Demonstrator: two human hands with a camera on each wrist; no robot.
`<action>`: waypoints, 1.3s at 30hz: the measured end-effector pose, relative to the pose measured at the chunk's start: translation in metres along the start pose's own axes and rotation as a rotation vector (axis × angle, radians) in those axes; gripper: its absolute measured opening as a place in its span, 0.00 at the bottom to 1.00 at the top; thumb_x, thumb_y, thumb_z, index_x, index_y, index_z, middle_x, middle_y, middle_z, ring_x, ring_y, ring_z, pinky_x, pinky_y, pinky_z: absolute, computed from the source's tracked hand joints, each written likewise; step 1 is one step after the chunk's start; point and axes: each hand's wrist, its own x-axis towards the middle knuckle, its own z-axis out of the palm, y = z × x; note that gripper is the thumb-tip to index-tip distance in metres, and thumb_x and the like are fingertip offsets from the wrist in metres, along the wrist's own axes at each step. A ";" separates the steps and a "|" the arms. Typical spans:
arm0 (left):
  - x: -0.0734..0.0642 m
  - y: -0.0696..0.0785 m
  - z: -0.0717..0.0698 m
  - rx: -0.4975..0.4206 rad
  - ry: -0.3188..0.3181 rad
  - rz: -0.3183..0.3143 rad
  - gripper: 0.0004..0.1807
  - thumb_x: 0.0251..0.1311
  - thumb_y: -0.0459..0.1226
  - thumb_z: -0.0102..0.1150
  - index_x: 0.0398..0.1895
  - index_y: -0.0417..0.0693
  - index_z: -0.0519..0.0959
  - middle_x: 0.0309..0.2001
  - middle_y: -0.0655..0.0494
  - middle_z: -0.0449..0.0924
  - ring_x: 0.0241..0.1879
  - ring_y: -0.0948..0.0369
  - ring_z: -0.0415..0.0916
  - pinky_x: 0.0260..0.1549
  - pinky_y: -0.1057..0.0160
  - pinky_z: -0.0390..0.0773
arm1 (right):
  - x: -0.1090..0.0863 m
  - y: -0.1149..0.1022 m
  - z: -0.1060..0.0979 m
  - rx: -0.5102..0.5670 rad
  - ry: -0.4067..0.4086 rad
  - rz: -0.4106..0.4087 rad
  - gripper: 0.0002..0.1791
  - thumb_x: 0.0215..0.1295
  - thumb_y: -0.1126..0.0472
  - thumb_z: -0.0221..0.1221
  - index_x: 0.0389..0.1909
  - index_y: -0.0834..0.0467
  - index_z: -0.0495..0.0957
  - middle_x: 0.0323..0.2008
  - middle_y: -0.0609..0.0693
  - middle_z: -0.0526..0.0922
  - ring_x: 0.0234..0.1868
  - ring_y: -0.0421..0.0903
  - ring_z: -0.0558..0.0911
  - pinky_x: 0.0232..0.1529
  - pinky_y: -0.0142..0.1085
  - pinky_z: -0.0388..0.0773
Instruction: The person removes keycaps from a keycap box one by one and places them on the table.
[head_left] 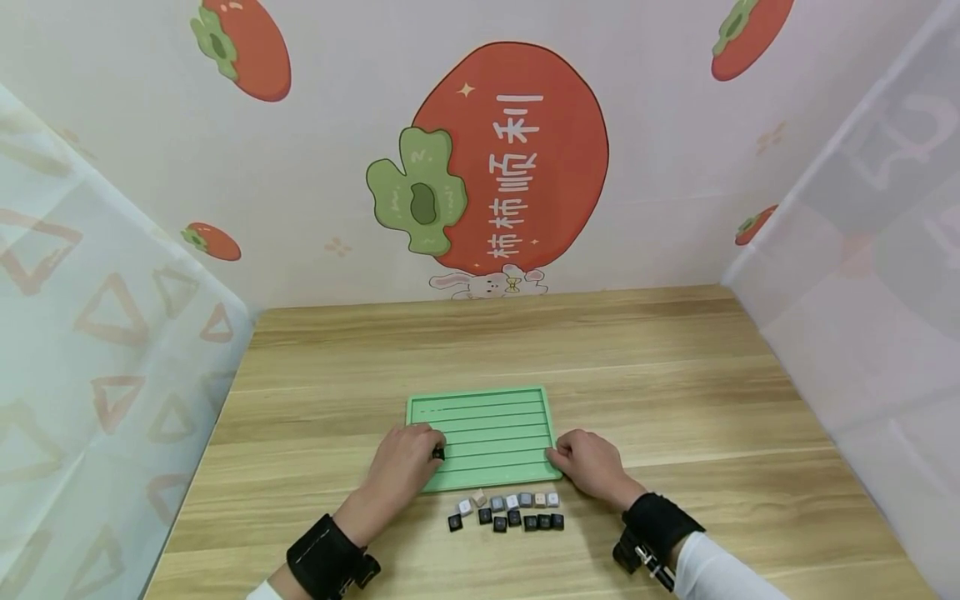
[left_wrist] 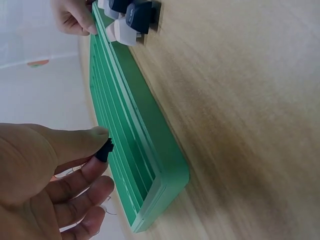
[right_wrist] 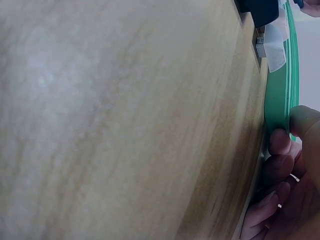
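Note:
A black keycap point(left_wrist: 104, 150) is pinched between the thumb and forefinger of my left hand point(head_left: 406, 459). That hand is over the left part of a green ridged tray point(head_left: 487, 477), which lies on the table. My right hand point(head_left: 592, 467) grips the tray's right edge, thumb on the rim and fingers curled against the side. In front of the tray lie loose keycaps: a row of white, grey and beige ones, such as a white keycap point(head_left: 465, 507), and nearer me several black ones, such as a black keycap point(head_left: 455, 522).
The wooden table point(head_left: 637, 358) extends to a back wall point(head_left: 315, 167) printed with persimmons. Pale patterned curtains hang along the left side point(head_left: 112, 333) and the right side point(head_left: 862, 275). Black camera straps circle both wrists.

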 end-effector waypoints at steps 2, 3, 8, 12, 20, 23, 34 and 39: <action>-0.002 0.000 0.000 -0.007 -0.004 0.002 0.10 0.45 0.35 0.79 0.31 0.49 0.86 0.30 0.58 0.84 0.32 0.60 0.81 0.32 0.59 0.76 | 0.000 0.000 0.001 -0.001 -0.001 -0.003 0.30 0.69 0.55 0.62 0.11 0.48 0.56 0.12 0.39 0.53 0.16 0.36 0.56 0.23 0.28 0.48; -0.003 0.000 0.000 -0.007 -0.007 0.004 0.10 0.46 0.35 0.79 0.31 0.49 0.86 0.30 0.58 0.84 0.32 0.60 0.81 0.32 0.59 0.76 | 0.000 0.001 0.001 -0.001 -0.002 -0.004 0.30 0.69 0.55 0.62 0.11 0.48 0.56 0.12 0.39 0.53 0.16 0.36 0.56 0.23 0.28 0.48; -0.008 0.004 -0.003 0.007 -0.005 0.014 0.10 0.44 0.36 0.79 0.30 0.50 0.86 0.30 0.59 0.84 0.31 0.61 0.81 0.30 0.62 0.75 | 0.001 0.000 0.001 -0.004 -0.004 -0.004 0.30 0.69 0.55 0.62 0.10 0.48 0.56 0.12 0.39 0.53 0.16 0.36 0.56 0.23 0.28 0.48; -0.010 0.009 -0.007 0.014 0.005 0.035 0.11 0.43 0.36 0.80 0.30 0.51 0.86 0.30 0.59 0.84 0.31 0.62 0.81 0.29 0.64 0.73 | 0.001 0.001 0.001 -0.009 0.002 -0.003 0.31 0.69 0.55 0.62 0.10 0.47 0.56 0.12 0.39 0.53 0.16 0.36 0.55 0.23 0.28 0.48; -0.015 0.015 -0.008 0.027 0.013 0.062 0.12 0.41 0.36 0.81 0.29 0.51 0.86 0.28 0.60 0.83 0.30 0.63 0.79 0.28 0.66 0.69 | 0.000 0.004 0.004 -0.012 0.016 -0.012 0.31 0.69 0.54 0.63 0.10 0.47 0.56 0.12 0.39 0.52 0.15 0.36 0.55 0.22 0.28 0.48; -0.019 0.016 -0.006 0.027 0.017 0.077 0.12 0.41 0.36 0.81 0.29 0.51 0.85 0.28 0.61 0.82 0.29 0.63 0.79 0.27 0.67 0.68 | 0.001 0.005 0.004 -0.013 0.009 -0.009 0.31 0.69 0.54 0.62 0.10 0.47 0.56 0.12 0.39 0.53 0.15 0.36 0.55 0.23 0.28 0.48; -0.032 0.018 -0.003 0.032 0.001 0.080 0.13 0.40 0.36 0.81 0.30 0.50 0.86 0.29 0.60 0.83 0.30 0.62 0.80 0.28 0.67 0.68 | 0.001 0.003 0.004 -0.010 -0.018 0.022 0.30 0.69 0.53 0.62 0.10 0.48 0.57 0.12 0.40 0.54 0.16 0.37 0.57 0.23 0.29 0.49; -0.035 0.016 -0.001 0.028 0.005 0.096 0.12 0.40 0.37 0.81 0.28 0.51 0.85 0.27 0.61 0.82 0.29 0.62 0.79 0.28 0.66 0.68 | 0.002 0.004 0.003 -0.010 -0.018 0.022 0.30 0.69 0.53 0.62 0.10 0.47 0.57 0.12 0.39 0.55 0.16 0.36 0.57 0.23 0.29 0.49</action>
